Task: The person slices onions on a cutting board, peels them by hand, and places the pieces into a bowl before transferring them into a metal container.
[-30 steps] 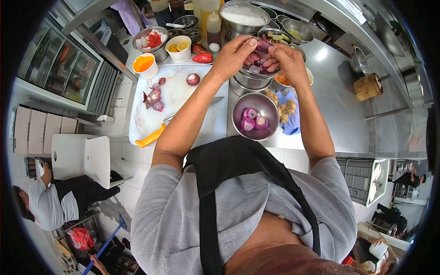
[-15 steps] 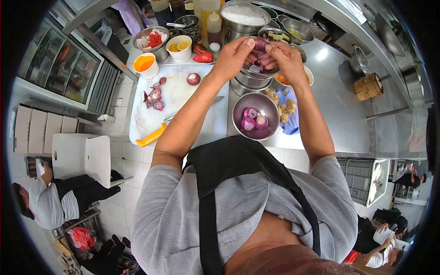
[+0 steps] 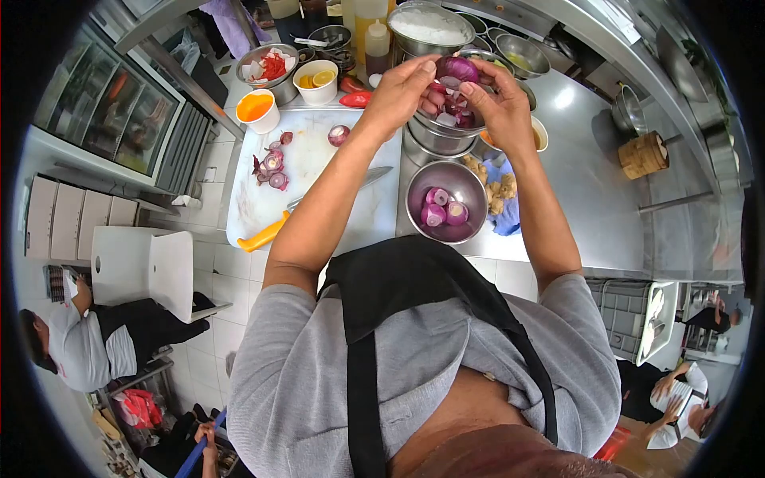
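Note:
A shiny purple red onion [image 3: 459, 69] sits in my right hand [image 3: 500, 102], with the thumb in front of it. Close to its other side is my left hand [image 3: 405, 92], fingers curled; what they pinch is hidden. Both hands are above a steel bowl [image 3: 443, 142] with red onion skins [image 3: 454, 107] in it. Nearer to me, another steel bowl [image 3: 413, 209] holds several peeled red onions [image 3: 434, 213]. On the white cutting board [image 3: 319, 211] lie an unpeeled red onion [image 3: 339, 135], onion trimmings [image 3: 273, 163] and a knife with a yellow handle [image 3: 264, 233], partly behind my left forearm.
Ginger [image 3: 500, 193] rests on a blue cloth [image 3: 507, 219] right of the bowls. Behind the board stand a tub of orange liquid [image 3: 259, 111], a tub with lemon [image 3: 317, 84], red peppers [image 3: 355, 99] and a squeeze bottle [image 3: 377, 52]. A person sits at far left [image 3: 84, 342].
The onion has turned and now shows its smooth purple side in my right hand. My left hand has shifted slightly left and up, its fingers less close to the right hand's.

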Action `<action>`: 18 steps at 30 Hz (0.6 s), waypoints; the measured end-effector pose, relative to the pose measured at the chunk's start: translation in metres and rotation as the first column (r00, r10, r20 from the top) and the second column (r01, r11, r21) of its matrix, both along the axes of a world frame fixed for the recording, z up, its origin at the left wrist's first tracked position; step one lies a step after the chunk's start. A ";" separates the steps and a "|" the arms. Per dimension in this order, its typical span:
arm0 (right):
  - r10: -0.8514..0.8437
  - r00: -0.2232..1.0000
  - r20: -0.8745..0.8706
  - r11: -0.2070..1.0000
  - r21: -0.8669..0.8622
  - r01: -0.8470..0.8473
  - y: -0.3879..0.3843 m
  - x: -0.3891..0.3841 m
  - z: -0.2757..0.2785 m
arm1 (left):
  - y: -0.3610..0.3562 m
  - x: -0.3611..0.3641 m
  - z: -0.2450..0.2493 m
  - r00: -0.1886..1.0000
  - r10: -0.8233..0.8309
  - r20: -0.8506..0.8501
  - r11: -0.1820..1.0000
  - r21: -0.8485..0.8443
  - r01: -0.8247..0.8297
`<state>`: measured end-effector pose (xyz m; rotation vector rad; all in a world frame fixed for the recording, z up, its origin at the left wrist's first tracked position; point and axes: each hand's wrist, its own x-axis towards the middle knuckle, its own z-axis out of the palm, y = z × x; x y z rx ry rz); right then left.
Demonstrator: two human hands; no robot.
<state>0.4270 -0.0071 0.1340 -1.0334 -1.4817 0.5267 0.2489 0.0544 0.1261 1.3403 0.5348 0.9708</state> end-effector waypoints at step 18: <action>-0.002 0.995 0.098 0.994 0.110 -0.009 -0.008 0.000 0.015 | -0.002 -0.003 0.003 0.973 -0.166 0.162 0.983 0.101 0.151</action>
